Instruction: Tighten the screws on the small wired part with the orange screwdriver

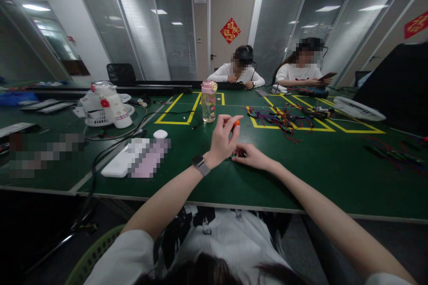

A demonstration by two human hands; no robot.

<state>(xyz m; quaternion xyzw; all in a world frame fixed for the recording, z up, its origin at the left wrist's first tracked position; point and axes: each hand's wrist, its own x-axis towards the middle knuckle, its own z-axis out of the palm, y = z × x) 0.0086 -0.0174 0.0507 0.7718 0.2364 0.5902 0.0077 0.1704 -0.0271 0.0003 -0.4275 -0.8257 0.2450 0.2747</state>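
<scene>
My left hand (223, 140), with a watch on its wrist, is raised over the table with its fingers curled. An orange-ended object (237, 123) shows between the thumb and fingers; the rest of it is hidden, so its kind cannot be told. Just below and to the right, my right hand (252, 156) rests low at the tabletop with bent fingers. A small green piece like a circuit board (233, 156) shows at its fingertips, mostly covered. Beyond my hands lies a tangle of boards with red and blue wires (284, 118).
A pink-lidded bottle (209, 104) stands just behind my left hand. Left are a white power bank (123, 160), a round white case (160, 134), black cables (100, 156) and white fans (107, 104). Two people (236, 71) sit across the green table (187, 173).
</scene>
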